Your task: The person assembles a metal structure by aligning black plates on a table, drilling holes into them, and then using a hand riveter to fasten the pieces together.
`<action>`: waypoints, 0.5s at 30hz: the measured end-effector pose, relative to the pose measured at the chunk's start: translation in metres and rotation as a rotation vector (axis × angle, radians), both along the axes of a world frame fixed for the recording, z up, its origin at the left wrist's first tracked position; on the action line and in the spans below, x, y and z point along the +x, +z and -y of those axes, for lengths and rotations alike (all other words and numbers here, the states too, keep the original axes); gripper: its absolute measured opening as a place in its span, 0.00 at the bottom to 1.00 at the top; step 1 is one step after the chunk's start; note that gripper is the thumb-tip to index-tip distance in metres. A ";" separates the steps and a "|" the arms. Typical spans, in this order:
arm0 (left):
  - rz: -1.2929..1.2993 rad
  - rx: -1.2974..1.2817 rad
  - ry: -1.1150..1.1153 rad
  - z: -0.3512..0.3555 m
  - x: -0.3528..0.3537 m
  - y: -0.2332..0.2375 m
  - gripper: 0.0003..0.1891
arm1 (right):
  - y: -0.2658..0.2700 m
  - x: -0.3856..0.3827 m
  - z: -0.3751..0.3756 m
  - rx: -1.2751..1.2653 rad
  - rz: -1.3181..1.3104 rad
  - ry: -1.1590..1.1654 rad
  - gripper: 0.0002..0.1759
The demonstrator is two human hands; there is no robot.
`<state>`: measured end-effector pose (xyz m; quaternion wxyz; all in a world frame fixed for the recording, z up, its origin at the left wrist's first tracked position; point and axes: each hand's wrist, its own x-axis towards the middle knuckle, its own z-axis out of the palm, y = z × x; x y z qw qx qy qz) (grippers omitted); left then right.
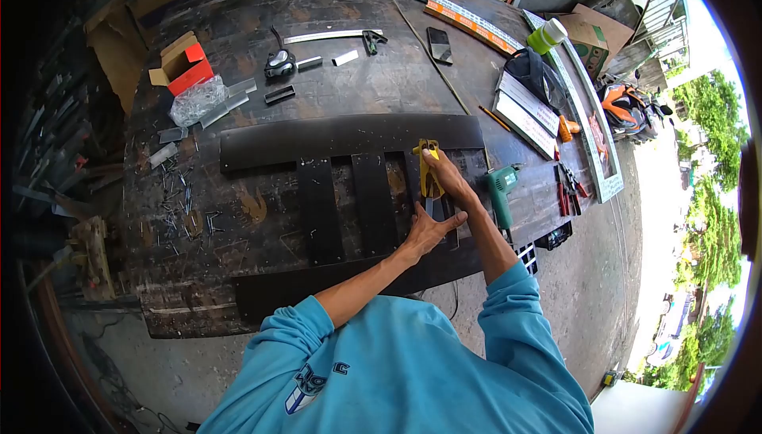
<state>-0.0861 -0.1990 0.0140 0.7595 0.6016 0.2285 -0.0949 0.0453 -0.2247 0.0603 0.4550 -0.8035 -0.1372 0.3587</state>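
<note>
My right hand (pixel 447 177) is closed around a yellow tool (pixel 429 185) with a metal part, whose exact kind I cannot make out. It stands over the right end of a black frame, by the upper rail (pixel 333 138). Just below, my left hand (pixel 432 232) has its thumb and forefinger spread, at the lower end of the tool and over the rightmost slats. Black slats (pixel 319 212) run from the upper rail to the lower rail (pixel 290 285). What lies under my left palm is hidden.
A green drill (pixel 500 192) lies right of my hands, with red-handled pliers (pixel 565 190) beyond. A tape measure (pixel 280 63), phone (pixel 439 45), red box (pixel 190 67) and clear plastic wrap (pixel 198 100) lie farther back. Loose rivets (pixel 186 200) are scattered at left on the worktable (pixel 190 271).
</note>
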 end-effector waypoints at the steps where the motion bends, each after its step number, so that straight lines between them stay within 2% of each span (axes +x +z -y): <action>1: 0.013 -0.057 0.017 0.000 -0.001 -0.001 0.78 | -0.003 0.001 0.000 -0.012 -0.012 0.002 0.30; 3: 0.011 -0.123 0.030 -0.002 -0.002 -0.005 0.76 | -0.009 0.004 0.000 -0.046 0.007 -0.021 0.31; 4: 0.009 -0.211 -0.018 -0.005 0.001 -0.004 0.75 | -0.006 0.004 -0.005 -0.155 0.134 -0.003 0.33; 6: -0.006 -0.311 -0.073 0.000 0.000 -0.008 0.73 | -0.004 0.010 -0.015 -0.251 0.129 0.061 0.33; 8: -0.024 -0.334 0.037 0.002 0.005 -0.005 0.60 | -0.010 0.021 -0.023 -0.309 0.169 0.118 0.31; 9: -0.029 -0.339 0.036 -0.004 0.008 -0.007 0.60 | -0.013 0.025 -0.025 -0.313 0.164 0.117 0.31; 11: 0.013 -0.230 -0.124 -0.023 0.010 0.000 0.41 | -0.010 0.024 -0.029 -0.465 0.193 0.182 0.28; 12: 0.023 -0.226 -0.119 -0.027 0.009 -0.003 0.41 | -0.024 0.025 -0.024 -0.415 0.270 0.133 0.27; 14: 0.031 0.022 0.032 -0.027 0.000 -0.016 0.30 | -0.061 0.017 -0.011 -0.236 0.340 -0.030 0.26; 15: 0.040 0.029 0.040 -0.030 -0.003 -0.019 0.30 | -0.060 0.010 -0.012 -0.228 0.350 -0.025 0.26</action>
